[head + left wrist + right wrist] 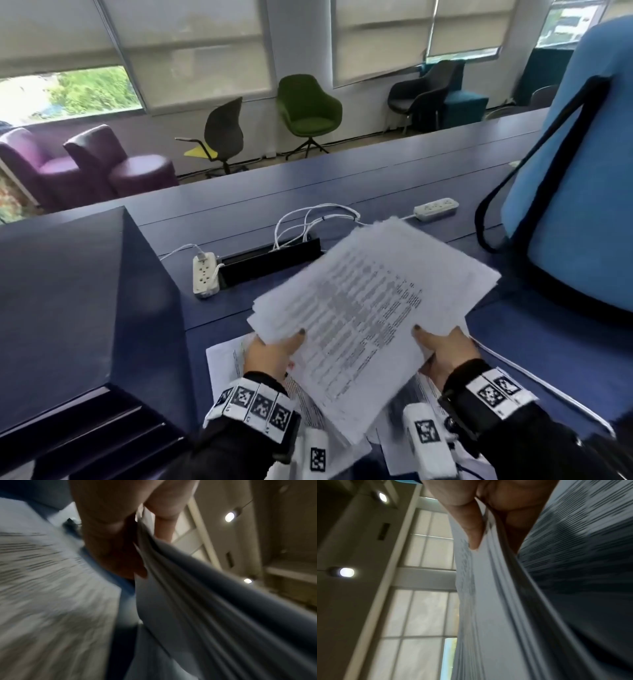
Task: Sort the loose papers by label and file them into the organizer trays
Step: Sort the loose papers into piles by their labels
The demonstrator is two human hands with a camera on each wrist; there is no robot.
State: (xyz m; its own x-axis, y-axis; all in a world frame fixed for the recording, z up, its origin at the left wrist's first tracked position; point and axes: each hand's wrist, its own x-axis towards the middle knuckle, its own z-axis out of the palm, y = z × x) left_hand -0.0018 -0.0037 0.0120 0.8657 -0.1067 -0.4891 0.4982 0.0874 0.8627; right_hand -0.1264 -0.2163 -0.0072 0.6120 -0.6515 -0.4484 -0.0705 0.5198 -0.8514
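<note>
A thick stack of printed white papers [370, 308] is held up above the dark blue desk [342, 185], tilted and fanned at its edges. My left hand [274, 349] grips its near left corner, thumb on top. My right hand [442, 346] grips the near right edge, thumb on top too. The left wrist view shows the stack's fanned edges [197, 601] pinched under my left hand [118, 524]. In the right wrist view my right hand [481, 509] pinches the stack [496, 601]. More loose printed sheets [226, 363] lie on the desk below. The dark blue organizer [75, 308] with stacked trays stands at the left.
Two white power strips [205, 274] [435, 208] with white cables and a black cable box [270, 262] lie on the desk beyond the papers. A blue office chair back [575, 178] rises at the right. Armchairs stand past the desk's far edge.
</note>
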